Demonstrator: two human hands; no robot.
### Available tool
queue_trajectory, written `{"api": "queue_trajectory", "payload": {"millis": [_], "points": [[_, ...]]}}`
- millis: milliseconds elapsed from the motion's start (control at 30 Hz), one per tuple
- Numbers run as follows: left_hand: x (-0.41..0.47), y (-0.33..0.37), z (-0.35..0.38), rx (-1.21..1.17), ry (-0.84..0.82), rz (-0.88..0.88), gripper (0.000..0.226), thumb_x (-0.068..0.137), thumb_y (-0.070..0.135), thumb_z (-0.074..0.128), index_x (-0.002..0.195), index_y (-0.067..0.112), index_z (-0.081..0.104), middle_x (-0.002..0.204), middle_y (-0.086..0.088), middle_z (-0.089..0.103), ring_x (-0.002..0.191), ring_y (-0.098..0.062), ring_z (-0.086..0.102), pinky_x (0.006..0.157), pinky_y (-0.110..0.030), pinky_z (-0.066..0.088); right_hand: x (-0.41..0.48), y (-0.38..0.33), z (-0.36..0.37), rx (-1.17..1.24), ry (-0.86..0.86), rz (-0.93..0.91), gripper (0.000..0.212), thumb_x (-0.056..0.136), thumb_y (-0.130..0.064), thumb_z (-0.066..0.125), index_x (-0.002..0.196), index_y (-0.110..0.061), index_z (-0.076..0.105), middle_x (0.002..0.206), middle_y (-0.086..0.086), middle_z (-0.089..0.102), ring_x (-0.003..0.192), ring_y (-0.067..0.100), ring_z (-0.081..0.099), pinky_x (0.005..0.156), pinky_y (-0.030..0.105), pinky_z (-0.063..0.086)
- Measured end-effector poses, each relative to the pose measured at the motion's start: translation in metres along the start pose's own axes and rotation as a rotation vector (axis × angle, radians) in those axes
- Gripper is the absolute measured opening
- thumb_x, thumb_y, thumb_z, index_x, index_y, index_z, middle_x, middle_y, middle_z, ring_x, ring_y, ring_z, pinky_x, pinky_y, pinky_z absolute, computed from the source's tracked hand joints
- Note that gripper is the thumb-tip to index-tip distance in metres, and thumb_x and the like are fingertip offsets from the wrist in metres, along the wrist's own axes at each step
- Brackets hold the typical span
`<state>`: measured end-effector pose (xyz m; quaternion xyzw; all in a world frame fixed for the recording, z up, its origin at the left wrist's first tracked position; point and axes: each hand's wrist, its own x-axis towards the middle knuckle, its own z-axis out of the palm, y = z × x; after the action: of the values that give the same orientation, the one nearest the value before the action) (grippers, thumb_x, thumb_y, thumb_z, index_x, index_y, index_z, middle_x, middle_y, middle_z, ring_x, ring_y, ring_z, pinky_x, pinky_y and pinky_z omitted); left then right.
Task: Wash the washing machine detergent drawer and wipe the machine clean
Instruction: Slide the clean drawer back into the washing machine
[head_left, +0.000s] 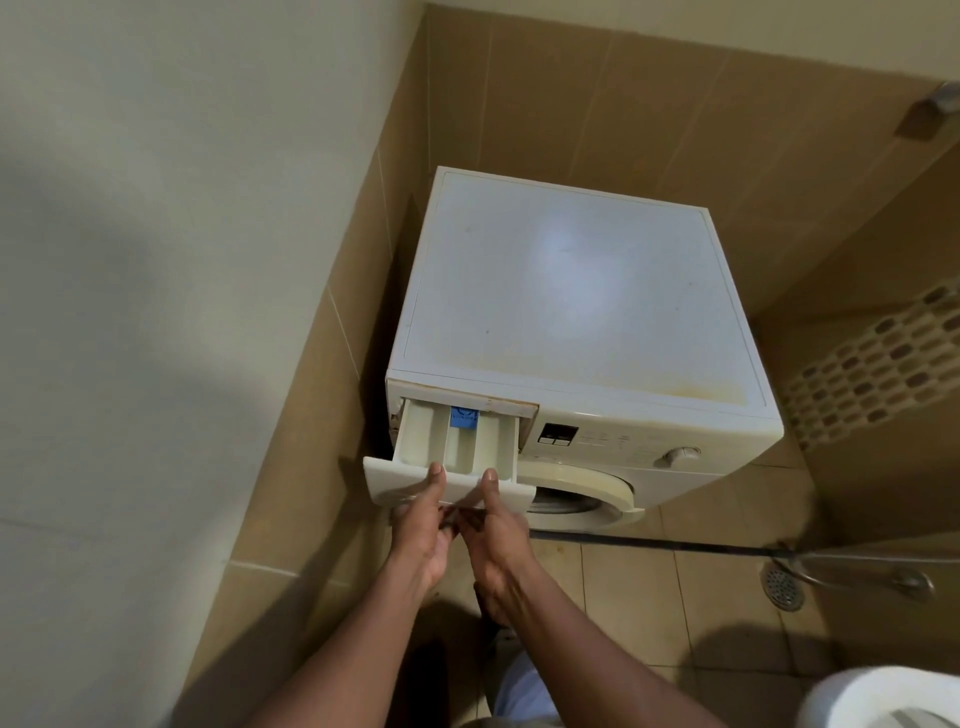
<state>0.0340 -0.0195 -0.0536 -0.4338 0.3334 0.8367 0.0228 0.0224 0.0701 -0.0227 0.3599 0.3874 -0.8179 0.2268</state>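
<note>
The washing machine (571, 291) fills the tiled corner beyond the grip, its flat top dull, with a yellowish stain along the front edge. To the right of the grip and a little lower sits the round door (576, 488); whether it is latched cannot be told. Further right on the tiled floor (727, 623) lie a dark hose (675, 543) and a drain (782, 584).

The detergent drawer (457, 441) stands drawn well out of its slot at the machine's upper left corner, its back end inside the housing. Its three compartments look pale and grimy, and the slot's rim shows brown marks.

The left hand (421, 525) and right hand (498, 525) sit side by side on the drawer's front panel. Each grip is clamped on it, thumb on the top edge and fingers curled underneath.

Just beyond the grip, at the back of the middle compartment, is a blue insert (464, 417). The dial (680, 454) is on the control panel, well to the right.

The step in hand looks like taking the drawer out for washing; no wiping seems to have begun. The next move probably calls for freeing the drawer from its stop, likely by pressing near the blue insert while pulling straight and level, so any residue stays inside.
</note>
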Motion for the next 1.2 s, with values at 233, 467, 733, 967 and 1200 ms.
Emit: {"api": "queue_trajectory", "payload": {"millis": [233, 467, 733, 967, 1200], "points": [[0.036, 0.028, 0.045, -0.016, 0.011, -0.016, 0.047, 0.087, 0.031, 0.073, 0.125, 0.009, 0.056, 0.122, -0.020, 0.067, 0.111, -0.034, 0.066, 0.099, -0.046, 0.054, 0.039, -0.042, 0.031, -0.114, -0.028, 0.017, 0.046, 0.096, -0.031, 0.061, 0.105, 0.014, 0.055, 0.115, 0.032, 0.062, 0.103, 0.038, 0.065, 0.092, 0.042, 0.056], [0.060, 0.051, 0.073, -0.004, 0.009, -0.050, 0.028, 0.090, 0.030, 0.071, 0.107, 0.012, 0.059, 0.115, -0.018, 0.066, 0.099, -0.029, 0.067, 0.086, -0.040, 0.057, 0.072, -0.065, 0.053, -0.160, 0.009, 0.018, 0.045, 0.093, -0.032, 0.065, 0.091, 0.012, 0.058, 0.127, 0.039, 0.052, 0.121, 0.047, 0.054, 0.101, 0.051, 0.050], [0.072, 0.055, 0.079, 0.021, 0.006, -0.045, 0.026, 0.090, 0.031, 0.071, 0.107, 0.013, 0.060, 0.117, -0.018, 0.061, 0.100, -0.030, 0.065, 0.082, -0.039, 0.058, 0.077, -0.075, 0.060, -0.178, 0.002, 0.036, 0.044, 0.095, -0.032, 0.062, 0.087, 0.011, 0.054, 0.108, 0.028, 0.056, 0.097, 0.036, 0.062, 0.104, 0.047, 0.048], [0.062, 0.048, 0.070, 0.022, -0.011, -0.017, 0.042, 0.088, 0.034, 0.072, 0.122, 0.012, 0.060, 0.125, -0.019, 0.066, 0.113, -0.033, 0.065, 0.100, -0.047, 0.053, 0.070, -0.065, 0.055, -0.121, 0.016, 0.013, 0.047, 0.094, -0.030, 0.064, 0.102, 0.015, 0.057, 0.111, 0.028, 0.062, 0.102, 0.037, 0.064, 0.095, 0.043, 0.054], [0.027, 0.021, 0.038, 0.016, 0.019, -0.010, 0.047, 0.089, 0.032, 0.072, 0.129, 0.013, 0.055, 0.125, -0.018, 0.066, 0.114, -0.033, 0.065, 0.103, -0.053, 0.051, 0.028, -0.041, 0.023, -0.088, -0.048, 0.056, 0.046, 0.096, -0.028, 0.061, 0.114, 0.013, 0.053, 0.113, 0.030, 0.065, 0.104, 0.037, 0.067, 0.086, 0.039, 0.058]]}}
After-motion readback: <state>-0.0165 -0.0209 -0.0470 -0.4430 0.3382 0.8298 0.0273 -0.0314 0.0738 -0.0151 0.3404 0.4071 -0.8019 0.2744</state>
